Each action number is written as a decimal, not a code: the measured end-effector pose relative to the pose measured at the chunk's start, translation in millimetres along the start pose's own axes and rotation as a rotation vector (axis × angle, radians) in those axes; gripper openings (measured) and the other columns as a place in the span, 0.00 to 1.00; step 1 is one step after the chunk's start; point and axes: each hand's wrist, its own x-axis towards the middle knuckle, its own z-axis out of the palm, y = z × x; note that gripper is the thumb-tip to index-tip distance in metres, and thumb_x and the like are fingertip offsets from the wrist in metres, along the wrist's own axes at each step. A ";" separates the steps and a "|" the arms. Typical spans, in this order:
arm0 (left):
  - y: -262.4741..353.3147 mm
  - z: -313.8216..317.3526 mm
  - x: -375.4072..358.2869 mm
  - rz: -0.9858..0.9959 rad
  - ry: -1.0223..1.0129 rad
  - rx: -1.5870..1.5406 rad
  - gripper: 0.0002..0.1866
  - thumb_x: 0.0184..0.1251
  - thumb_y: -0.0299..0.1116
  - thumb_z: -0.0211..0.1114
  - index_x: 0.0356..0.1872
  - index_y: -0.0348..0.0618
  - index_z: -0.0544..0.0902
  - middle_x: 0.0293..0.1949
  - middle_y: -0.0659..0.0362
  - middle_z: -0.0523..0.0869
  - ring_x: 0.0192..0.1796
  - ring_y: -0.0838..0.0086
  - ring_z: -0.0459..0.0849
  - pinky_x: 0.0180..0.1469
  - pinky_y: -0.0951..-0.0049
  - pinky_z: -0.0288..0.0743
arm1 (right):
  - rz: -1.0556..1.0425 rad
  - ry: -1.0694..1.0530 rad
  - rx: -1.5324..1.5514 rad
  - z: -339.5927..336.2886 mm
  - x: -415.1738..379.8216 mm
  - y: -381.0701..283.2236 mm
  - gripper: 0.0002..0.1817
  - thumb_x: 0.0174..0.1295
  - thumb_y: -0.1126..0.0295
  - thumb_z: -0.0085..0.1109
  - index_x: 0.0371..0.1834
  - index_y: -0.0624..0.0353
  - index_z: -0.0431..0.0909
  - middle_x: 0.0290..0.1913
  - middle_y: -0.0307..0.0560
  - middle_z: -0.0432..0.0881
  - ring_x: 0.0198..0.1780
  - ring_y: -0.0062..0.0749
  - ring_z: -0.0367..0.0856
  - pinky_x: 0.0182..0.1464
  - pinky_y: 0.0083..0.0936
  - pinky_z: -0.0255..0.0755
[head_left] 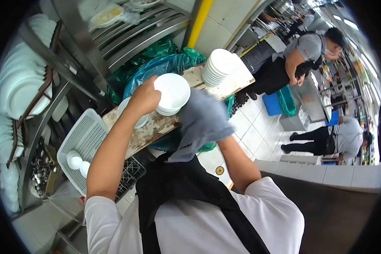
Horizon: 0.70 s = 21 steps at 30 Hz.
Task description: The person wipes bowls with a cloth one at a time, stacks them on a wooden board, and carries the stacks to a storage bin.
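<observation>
My left hand point(146, 98) is closed on the rim of a white bowl point(172, 89), which sits at the top of a small stack over the worn wooden board point(150, 134). A grey cloth point(203, 118), blurred by motion, is in my right hand, right beside the bowls. The cloth covers the fingers of that hand. Behind my left wrist, more white bowls point(142, 122) show in part on the board. A taller stack of white bowls point(218, 67) stands at the board's far end.
Left of the board is a pale plastic basket point(82, 137) with small white cups. Racks of white plates point(23, 89) stand far left. Green and blue bags point(156, 63) lie behind the board. Two people point(300, 59) point(347, 137) stand on the right, near a blue bin point(271, 104).
</observation>
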 end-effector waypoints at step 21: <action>41.9 30.1 88.1 -0.027 -0.177 -0.313 0.23 0.55 0.24 0.51 0.54 0.37 0.77 0.45 0.49 0.84 0.38 0.61 0.86 0.33 0.64 0.84 | 0.424 0.162 0.986 51.0 -25.4 16.8 0.20 0.58 0.75 0.56 0.55 0.64 0.68 0.48 0.53 0.74 0.54 0.43 0.72 0.59 0.29 0.66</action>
